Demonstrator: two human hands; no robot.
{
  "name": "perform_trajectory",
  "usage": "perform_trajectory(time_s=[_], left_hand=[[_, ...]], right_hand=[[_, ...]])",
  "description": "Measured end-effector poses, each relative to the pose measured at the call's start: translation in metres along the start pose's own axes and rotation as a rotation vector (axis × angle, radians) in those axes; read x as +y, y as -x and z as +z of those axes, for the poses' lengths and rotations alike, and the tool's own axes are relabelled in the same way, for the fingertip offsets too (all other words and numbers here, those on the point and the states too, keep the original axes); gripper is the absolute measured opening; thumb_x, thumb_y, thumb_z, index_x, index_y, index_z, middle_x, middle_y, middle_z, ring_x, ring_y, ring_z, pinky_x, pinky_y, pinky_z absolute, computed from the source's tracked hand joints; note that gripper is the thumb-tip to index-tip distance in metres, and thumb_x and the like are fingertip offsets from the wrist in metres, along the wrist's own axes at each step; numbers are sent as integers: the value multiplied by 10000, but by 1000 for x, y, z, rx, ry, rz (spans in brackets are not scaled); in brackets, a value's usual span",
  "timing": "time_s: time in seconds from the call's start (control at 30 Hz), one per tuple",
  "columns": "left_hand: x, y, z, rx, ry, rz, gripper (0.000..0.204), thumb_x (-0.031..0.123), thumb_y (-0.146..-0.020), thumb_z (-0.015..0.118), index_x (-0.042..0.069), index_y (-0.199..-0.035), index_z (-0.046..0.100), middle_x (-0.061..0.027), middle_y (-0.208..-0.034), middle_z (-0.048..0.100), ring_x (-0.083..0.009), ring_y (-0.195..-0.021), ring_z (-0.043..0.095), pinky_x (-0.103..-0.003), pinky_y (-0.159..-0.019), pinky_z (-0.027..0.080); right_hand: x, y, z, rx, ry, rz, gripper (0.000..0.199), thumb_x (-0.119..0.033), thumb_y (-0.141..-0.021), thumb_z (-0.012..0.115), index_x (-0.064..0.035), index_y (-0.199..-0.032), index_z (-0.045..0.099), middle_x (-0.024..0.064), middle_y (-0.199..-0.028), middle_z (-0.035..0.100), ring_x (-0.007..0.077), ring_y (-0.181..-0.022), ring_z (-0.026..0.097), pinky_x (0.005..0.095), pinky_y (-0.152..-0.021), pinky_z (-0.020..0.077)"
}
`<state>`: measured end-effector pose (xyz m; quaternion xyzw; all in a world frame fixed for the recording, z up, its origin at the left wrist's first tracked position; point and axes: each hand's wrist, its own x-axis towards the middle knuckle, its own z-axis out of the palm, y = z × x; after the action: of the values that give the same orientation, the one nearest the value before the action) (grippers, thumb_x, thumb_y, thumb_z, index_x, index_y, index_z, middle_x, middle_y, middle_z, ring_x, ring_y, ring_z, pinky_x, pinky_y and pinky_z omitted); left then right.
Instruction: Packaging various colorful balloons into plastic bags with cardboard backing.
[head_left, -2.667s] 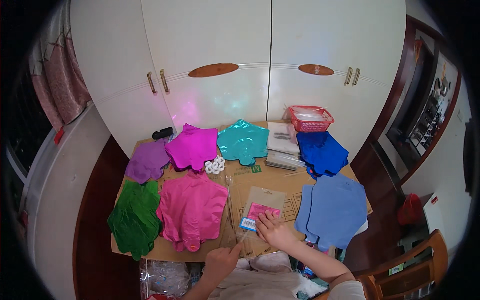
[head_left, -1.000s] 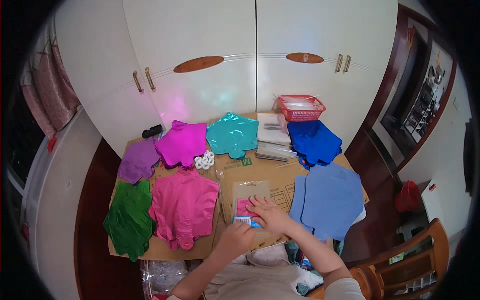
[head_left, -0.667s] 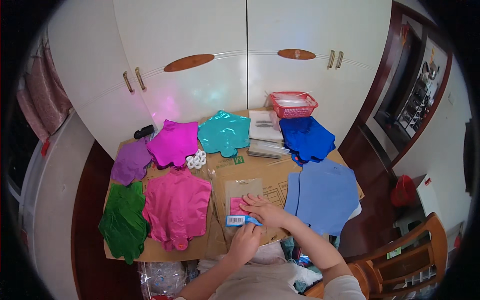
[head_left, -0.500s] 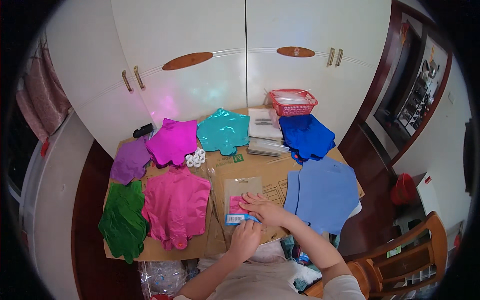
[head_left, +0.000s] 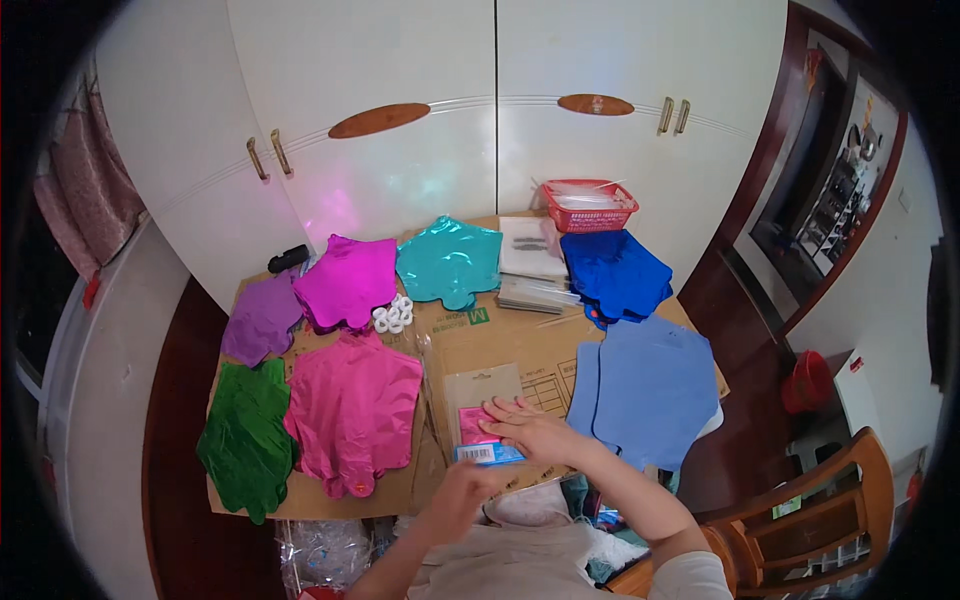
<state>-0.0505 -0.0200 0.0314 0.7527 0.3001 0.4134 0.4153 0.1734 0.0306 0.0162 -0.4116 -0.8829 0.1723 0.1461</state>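
Observation:
A clear packet (head_left: 481,388) with a tan card top, a pink folded piece inside and a blue strip at its near end lies on the cardboard-covered table (head_left: 520,345). My right hand (head_left: 530,430) rests flat on the packet's pink part, fingers spread and pointing left. My left hand (head_left: 462,492) comes up from below and pinches the near end by the blue strip. A pink foil balloon (head_left: 352,405) lies just left of the packet, and a light blue foil sheet (head_left: 650,390) lies just to its right.
Flat foil balloons cover the table: green (head_left: 245,440), purple (head_left: 260,318), magenta (head_left: 350,282), teal (head_left: 450,260), dark blue (head_left: 615,275). Small white rings (head_left: 392,315) lie mid-table, a red basket (head_left: 590,205) and stacked packets (head_left: 535,265) at the back. White cupboard doors (head_left: 480,120) stand behind; a wooden chair (head_left: 810,520) at right.
My left hand has come up from the table's near edge to the packet's blue end. My right hand has stayed flat on the packet. The view has shifted slightly.

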Motion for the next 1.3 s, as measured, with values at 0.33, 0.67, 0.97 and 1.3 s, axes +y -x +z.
perform_trajectory(time_s=[0.33, 0.67, 0.97, 1.3], left_hand=[[29, -3, -70, -252, -785, 334, 224, 117, -812, 585, 107, -1035, 579, -37, -801, 539, -142, -673, 533, -277, -513, 462], [-13, 4, -41, -190, -822, 401, 193, 153, -721, 679, 113, -903, 627, -52, -857, 614, -192, -699, 590, -288, -534, 482], [-17, -13, -33, -33, -454, -22, 90, 128, -772, 624, 44, -759, 594, -117, -732, 623, -293, -692, 609, -392, -586, 484], [-20, -21, -23, -64, -571, -348, 244, 274, -748, 662, 42, -719, 592, -123, -691, 616, -300, -628, 613, -406, -591, 492]], right_hand=[[-5, 5, -2, -47, 13, -58, 629, -52, -770, 587, -132, -1366, 405, 112, -1486, 259, 291, -1373, 243, 487, -1112, 215], [-25, 7, -21, 188, 119, -138, 366, -94, -792, 600, -75, -1151, 530, 131, -1308, 459, 334, -1224, 421, 441, -985, 387], [-28, 20, -27, 163, -177, -17, 138, -158, -788, 639, -38, -818, 575, 109, -824, 546, 297, -861, 554, 383, -725, 467], [-27, 25, 3, 264, -55, 137, 409, -264, -726, 722, -36, -1006, 531, 139, -981, 535, 328, -955, 516, 404, -807, 435]])
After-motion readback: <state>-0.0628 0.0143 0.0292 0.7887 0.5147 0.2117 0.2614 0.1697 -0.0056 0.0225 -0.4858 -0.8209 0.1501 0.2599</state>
